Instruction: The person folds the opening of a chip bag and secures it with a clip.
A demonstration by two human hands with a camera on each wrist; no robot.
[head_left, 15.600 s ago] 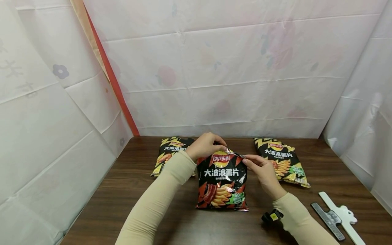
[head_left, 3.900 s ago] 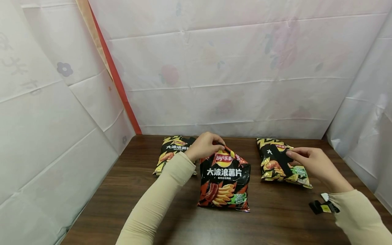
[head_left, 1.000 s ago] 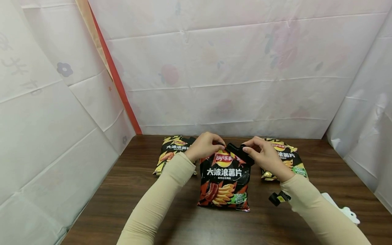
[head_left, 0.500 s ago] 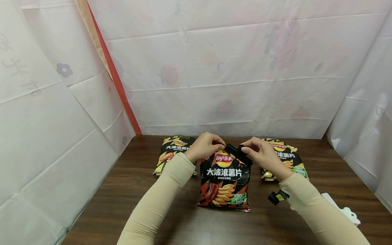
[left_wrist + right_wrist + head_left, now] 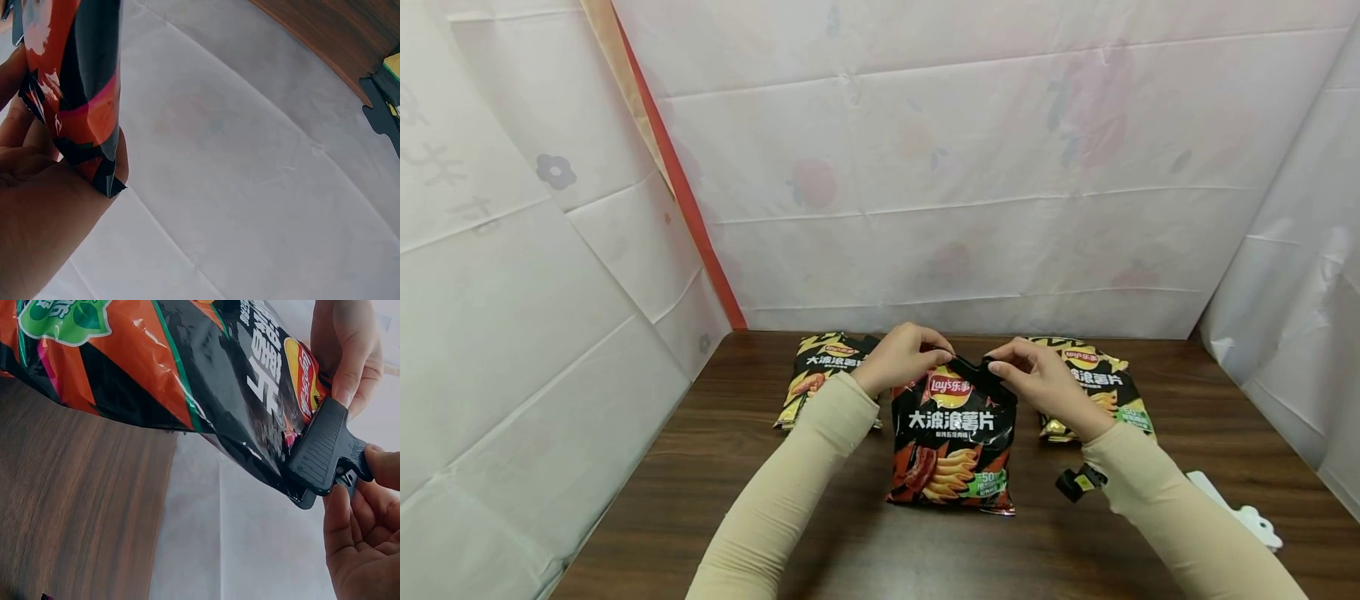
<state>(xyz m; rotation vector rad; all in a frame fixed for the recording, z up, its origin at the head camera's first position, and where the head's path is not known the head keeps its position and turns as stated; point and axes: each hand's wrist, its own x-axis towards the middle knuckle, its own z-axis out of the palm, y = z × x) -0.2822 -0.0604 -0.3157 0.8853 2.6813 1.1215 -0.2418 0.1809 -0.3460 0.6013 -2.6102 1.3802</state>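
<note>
A red-and-black Lay's chip bag (image 5: 951, 450) stands upright on the table, its top edge folded. My left hand (image 5: 902, 358) pinches the top left of this edge between thumb and fingers; in the left wrist view the bag's side hides part of the hand. With thumb and fingertips, my right hand (image 5: 1037, 379) grips the handles of a black bag clip (image 5: 322, 450). The clip straddles the right part of the folded top, its long bar lying along the bag's front, close beside the left fingertips in the right wrist view.
Behind my left forearm lies a yellow-and-black chip bag (image 5: 816, 375), with a dark clip (image 5: 378, 112) at its top. Another yellow-and-black bag (image 5: 1108, 392) lies back right. A white clip (image 5: 1247, 521) sits at the right, partly under my right forearm. White cloth surrounds the table.
The right hand has picked up the dark clip from the table and brought it left onto the red bag's top, since folded over. Lately the clip shifted slightly left; the left hand keeps its place.
</note>
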